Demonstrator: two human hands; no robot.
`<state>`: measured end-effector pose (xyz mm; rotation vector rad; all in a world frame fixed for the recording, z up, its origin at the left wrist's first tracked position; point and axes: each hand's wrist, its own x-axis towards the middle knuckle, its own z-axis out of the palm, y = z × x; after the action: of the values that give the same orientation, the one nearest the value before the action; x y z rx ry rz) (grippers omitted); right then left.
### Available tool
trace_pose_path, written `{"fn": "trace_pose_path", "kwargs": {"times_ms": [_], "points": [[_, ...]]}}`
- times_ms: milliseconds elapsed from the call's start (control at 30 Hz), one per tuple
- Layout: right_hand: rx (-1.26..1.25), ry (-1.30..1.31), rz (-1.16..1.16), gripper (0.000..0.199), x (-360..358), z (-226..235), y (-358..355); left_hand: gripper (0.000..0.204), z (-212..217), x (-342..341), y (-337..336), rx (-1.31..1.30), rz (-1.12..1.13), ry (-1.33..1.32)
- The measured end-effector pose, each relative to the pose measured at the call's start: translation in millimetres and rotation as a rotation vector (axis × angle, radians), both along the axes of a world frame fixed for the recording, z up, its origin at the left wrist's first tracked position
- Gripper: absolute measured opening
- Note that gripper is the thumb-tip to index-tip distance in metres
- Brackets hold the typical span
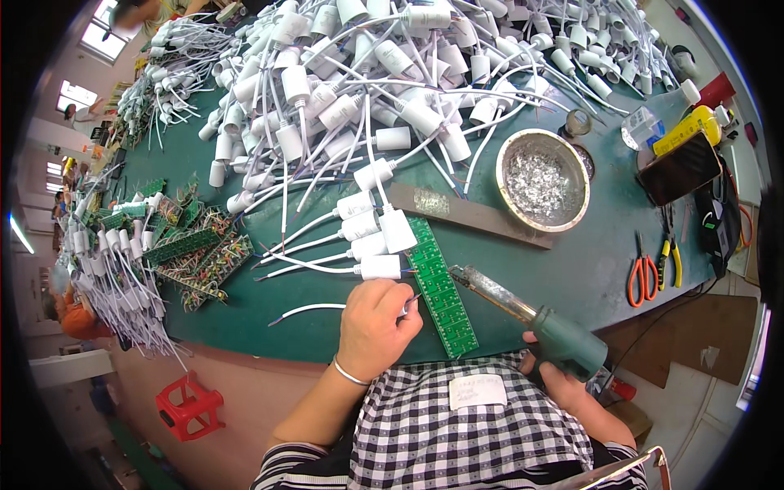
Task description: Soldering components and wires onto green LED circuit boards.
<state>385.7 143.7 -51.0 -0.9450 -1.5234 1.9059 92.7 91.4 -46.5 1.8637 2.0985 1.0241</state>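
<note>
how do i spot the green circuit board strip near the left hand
On the dark green table, find the soldering gun in the right hand. Just left of its metal tip lies a narrow green strip. Unlike the jumbled boards further left, it lies flat.

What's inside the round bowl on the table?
Loose, silvery, crumbled-looking bits lie in the bowl, with some bare inner wall showing. The bottom beneath them is covered, so it cannot be seen.
</note>
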Motion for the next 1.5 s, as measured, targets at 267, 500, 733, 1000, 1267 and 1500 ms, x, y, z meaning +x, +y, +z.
{"fn": "trace_pose_path", "kwargs": {"times_ms": [267,500,733,1000,1267,1500], "points": [[0.050,0.013,0.032,0.045,2.4,0.3,-0.2,0.019,-4.1,1.8,-0.3,0.125,0.059,-0.142],[0.032,-0.006,0.110,0.043,5.4,-8.2,-0.6,0.015,-6.5,5.6,0.8,0.044,0.115,0.162],[0.230,-0.224,0.105,0.023,9.8,-19.5,-7.3,0.014,-6.4,6.8,1.7,0.023,0.170,0.175],[0.538,-0.276,0.109,0.025,-9.3,-6.3,-1.0,0.013,-7.6,6.0,2.0,0.001,0.165,0.189],[0.736,-0.326,0.089,0.017,-11.5,-10.2,-4.5,0.013,-6.7,5.1,1.5,0.000,0.155,0.184],[0.756,-0.260,0.157,0.012,-11.2,-6.8,1.8,0.013,-8.0,5.2,2.2,-0.002,0.153,0.185]]}}
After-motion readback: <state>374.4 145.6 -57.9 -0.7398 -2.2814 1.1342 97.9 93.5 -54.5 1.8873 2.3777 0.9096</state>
